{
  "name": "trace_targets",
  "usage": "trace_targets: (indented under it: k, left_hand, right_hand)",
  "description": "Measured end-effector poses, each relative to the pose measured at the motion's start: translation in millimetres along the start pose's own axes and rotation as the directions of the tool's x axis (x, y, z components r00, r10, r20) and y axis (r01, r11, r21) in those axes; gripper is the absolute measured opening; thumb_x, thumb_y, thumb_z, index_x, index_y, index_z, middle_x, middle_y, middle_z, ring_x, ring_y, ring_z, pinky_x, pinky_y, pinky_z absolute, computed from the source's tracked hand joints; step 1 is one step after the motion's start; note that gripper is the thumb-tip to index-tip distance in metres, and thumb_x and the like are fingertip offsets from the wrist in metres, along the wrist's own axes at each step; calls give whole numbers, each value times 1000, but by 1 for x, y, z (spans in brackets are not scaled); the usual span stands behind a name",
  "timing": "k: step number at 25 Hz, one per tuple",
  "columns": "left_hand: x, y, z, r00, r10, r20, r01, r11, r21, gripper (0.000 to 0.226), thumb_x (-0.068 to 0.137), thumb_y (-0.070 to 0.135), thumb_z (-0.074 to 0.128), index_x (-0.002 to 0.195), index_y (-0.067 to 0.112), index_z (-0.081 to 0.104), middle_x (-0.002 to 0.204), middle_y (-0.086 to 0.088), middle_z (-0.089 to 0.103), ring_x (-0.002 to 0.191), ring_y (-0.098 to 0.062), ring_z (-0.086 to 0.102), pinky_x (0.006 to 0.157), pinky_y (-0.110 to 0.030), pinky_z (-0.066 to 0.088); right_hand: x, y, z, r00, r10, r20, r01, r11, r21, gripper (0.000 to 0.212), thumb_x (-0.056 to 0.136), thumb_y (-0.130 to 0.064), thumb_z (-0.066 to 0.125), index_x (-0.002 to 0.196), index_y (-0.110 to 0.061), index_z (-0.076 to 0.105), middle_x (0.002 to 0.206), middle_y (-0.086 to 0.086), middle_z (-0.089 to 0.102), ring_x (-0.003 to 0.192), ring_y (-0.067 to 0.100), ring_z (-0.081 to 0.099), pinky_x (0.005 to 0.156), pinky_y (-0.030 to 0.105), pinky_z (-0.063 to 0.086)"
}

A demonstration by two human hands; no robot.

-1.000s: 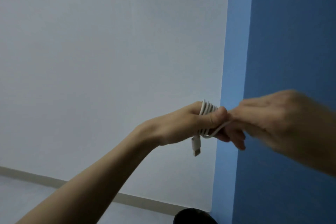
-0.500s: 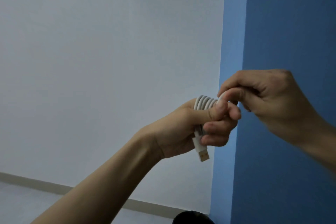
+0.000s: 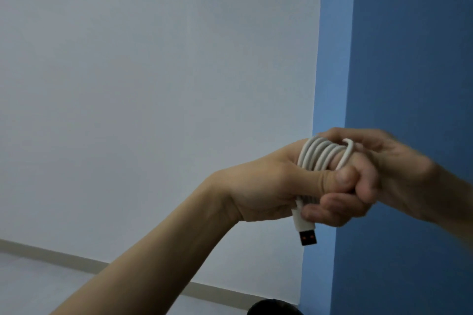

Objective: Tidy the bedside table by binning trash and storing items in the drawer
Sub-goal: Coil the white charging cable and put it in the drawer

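The white cable (image 3: 320, 153) is held coiled around the fingers of the left hand (image 3: 271, 186) and pinned under the thumb, so that grip is closed on the coil. The USB plug (image 3: 308, 236) hangs just below it. The loose end, atop the coil, appears pinched in the blurred right hand (image 3: 399, 174). The cable is judged light, limp and springy; it is best gripped across all turns, lest they unwind.
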State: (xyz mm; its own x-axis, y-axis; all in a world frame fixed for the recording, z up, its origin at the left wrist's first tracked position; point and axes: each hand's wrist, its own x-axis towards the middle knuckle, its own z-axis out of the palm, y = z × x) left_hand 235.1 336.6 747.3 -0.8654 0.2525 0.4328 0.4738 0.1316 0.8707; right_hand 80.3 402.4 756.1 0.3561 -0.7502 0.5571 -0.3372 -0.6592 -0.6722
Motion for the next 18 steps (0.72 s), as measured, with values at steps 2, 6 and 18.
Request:
trace_targets:
  k: [2, 6, 18]
  left_hand:
    - [-2, 1, 0, 1000, -5, 7, 5, 1000, -4, 17, 81, 15, 47, 74, 13, 62, 58, 7, 50, 47, 0, 41, 48, -10, 40]
    - [-8, 1, -1, 998, 57, 6, -58, 997, 45, 14, 83, 20, 54, 75, 12, 63, 62, 2, 56, 53, -5, 50, 55, -15, 45]
    - [-6, 8, 7, 807, 33, -590, 139, 959, 245, 71, 68, 71, 25, 26, 15, 36, 33, -4, 52, 19, -10, 35, 32, -13, 23]
  right_hand:
    - [1, -1, 3, 993, -73, -87, 66, 994, -86, 32, 63, -59, 69, 75, -29, 71, 70, -9, 64, 65, 7, 59, 61, 16, 51]
    - [0, -11, 18, 978, -142, -153, 102, 964, -247, 38, 66, -67, 60, 74, -31, 66, 57, 7, 58, 49, 25, 59, 40, 42, 50]
    - [1, 1, 43, 902, -291, -319, 21, 769, -639, 33, 87, -49, 30, 71, -28, 50, 60, -6, 64, 64, 17, 67, 62, 39, 52]
